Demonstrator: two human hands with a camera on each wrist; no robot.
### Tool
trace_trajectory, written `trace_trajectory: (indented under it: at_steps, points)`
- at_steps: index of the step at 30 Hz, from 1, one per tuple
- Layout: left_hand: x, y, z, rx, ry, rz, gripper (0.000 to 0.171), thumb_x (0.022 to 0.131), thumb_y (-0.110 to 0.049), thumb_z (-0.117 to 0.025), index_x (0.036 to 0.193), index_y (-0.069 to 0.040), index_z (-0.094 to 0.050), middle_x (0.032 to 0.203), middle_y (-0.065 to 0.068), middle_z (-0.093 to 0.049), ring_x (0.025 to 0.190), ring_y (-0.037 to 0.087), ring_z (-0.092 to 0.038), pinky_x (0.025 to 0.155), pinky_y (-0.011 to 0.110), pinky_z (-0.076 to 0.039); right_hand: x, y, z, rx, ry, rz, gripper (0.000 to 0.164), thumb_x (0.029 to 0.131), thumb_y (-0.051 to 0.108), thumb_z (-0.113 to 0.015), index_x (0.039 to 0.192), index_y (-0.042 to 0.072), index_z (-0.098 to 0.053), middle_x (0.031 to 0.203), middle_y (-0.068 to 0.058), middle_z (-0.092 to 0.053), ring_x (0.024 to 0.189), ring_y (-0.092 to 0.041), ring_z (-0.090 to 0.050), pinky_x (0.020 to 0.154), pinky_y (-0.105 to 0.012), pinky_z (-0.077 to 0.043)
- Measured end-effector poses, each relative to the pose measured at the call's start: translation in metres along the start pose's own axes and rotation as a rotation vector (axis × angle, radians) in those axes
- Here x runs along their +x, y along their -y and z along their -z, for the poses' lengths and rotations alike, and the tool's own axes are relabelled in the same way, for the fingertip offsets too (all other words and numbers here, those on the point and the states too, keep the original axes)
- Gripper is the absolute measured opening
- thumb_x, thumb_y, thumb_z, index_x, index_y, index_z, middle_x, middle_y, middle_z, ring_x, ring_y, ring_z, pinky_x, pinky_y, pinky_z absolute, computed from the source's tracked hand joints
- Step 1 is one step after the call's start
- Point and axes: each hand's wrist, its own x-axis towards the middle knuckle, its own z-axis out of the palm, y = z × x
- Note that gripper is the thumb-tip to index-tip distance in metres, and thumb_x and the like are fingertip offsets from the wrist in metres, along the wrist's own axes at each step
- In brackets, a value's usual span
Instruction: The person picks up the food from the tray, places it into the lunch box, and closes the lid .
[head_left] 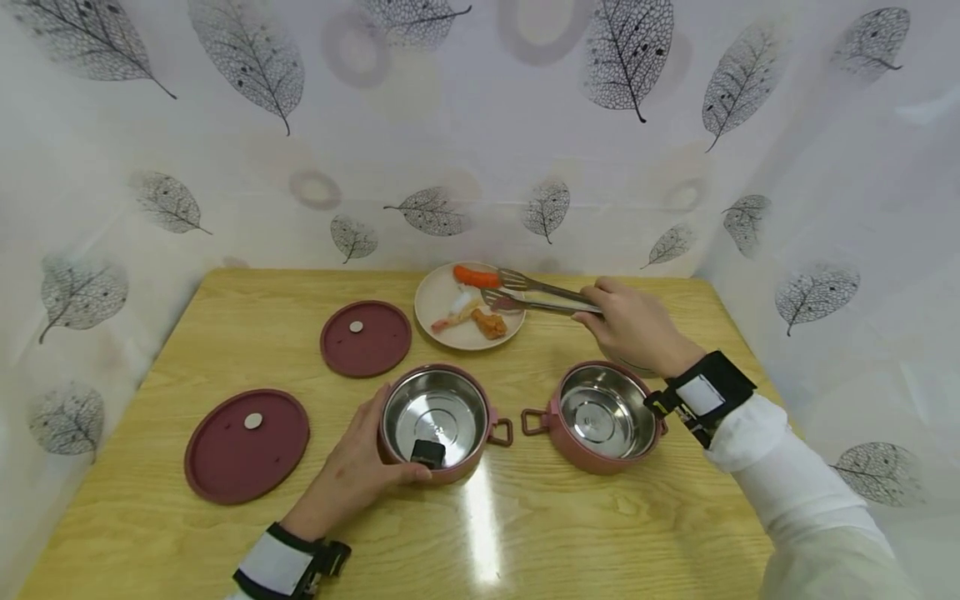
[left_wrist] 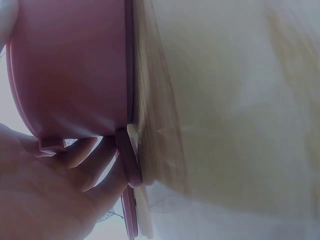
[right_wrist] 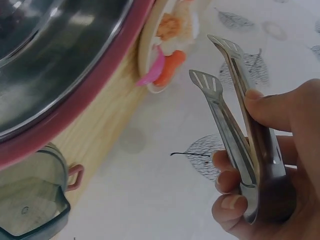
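Note:
My left hand (head_left: 356, 467) grips a dark pink pot (head_left: 483, 454) by its left side, thumb at the front. In the left wrist view its fingers (left_wrist: 100, 195) curl by the pot wall (left_wrist: 70, 65) and handle. A small black square shape shows inside the pot near the front rim; I cannot tell what it is. My right hand (head_left: 637, 325) holds metal tongs (head_left: 551, 304), tips apart, over the right side of a plate of food (head_left: 427, 321). In the right wrist view nothing sits between the tongs' tips (right_wrist: 207, 82). Beneath that hand stands a second pot (head_left: 577, 450).
Two round maroon lids lie at left, the larger lid (head_left: 225, 458) nearer me and the smaller lid (head_left: 386, 342) farther back. On the plate are an orange-red piece (head_left: 474, 276), a browned piece (head_left: 489, 323) and other bits. A leaf-patterned sheet (head_left: 480, 142) hangs behind the wooden table (head_left: 420, 550).

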Motion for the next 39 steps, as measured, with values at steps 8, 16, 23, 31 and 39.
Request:
trace_trajectory:
  at_steps: [8,16,23,31,39]
  points:
    - [0.001,-0.001,0.0,-0.015,0.015,0.007,0.125,0.056,-0.064,-0.074,0.153,-0.027,-0.004,0.153,0.013,-0.022,0.136,0.033,-0.029,0.101,0.06,-0.035,0.007,-0.011,-0.015,-0.066,0.025,0.008,0.031,0.088,0.031,-0.061,0.104,0.005,-0.064,0.086,-0.007,-0.055,0.058,-0.015,-0.053,0.046,-0.033,-0.043]
    - [0.004,-0.002,0.001,0.003,0.005,-0.003,0.126,0.056,-0.064,-0.074,0.153,-0.026,-0.004,0.153,0.013,-0.024,0.136,0.032,-0.03,0.102,0.058,-0.036,0.01,-0.013,-0.016,-0.086,0.039,0.009,0.034,0.088,0.03,-0.061,0.109,0.004,-0.065,0.086,-0.007,-0.054,0.058,-0.015,-0.053,0.044,-0.031,-0.041]
    - [0.005,-0.002,0.001,0.006,0.004,-0.004,0.126,0.055,-0.065,-0.074,0.153,-0.027,-0.004,0.152,0.012,-0.025,0.135,0.031,-0.031,0.101,0.058,-0.037,0.013,-0.015,-0.018,-0.114,0.048,0.03,0.031,0.088,0.029,-0.061,0.106,0.004,-0.067,0.084,-0.008,-0.053,0.057,-0.016,-0.052,0.044,-0.032,-0.042]
    - [0.004,-0.001,0.001,0.001,0.006,0.006,0.127,0.055,-0.065,-0.074,0.154,-0.024,-0.005,0.153,0.014,-0.024,0.136,0.033,-0.029,0.102,0.06,-0.035,0.013,-0.015,-0.027,-0.132,0.029,0.077,0.026,0.087,0.026,-0.063,0.101,0.004,-0.068,0.084,-0.009,-0.055,0.058,-0.018,-0.054,0.046,-0.034,-0.045]
    - [0.001,0.001,-0.001,-0.021,0.01,0.009,0.127,0.055,-0.062,-0.075,0.154,-0.02,-0.008,0.153,0.014,-0.025,0.136,0.032,-0.028,0.103,0.06,-0.033,0.008,-0.011,-0.03,-0.094,-0.017,0.091,0.021,0.088,0.022,-0.063,0.096,0.004,-0.068,0.083,-0.009,-0.056,0.057,-0.017,-0.053,0.047,-0.034,-0.046]
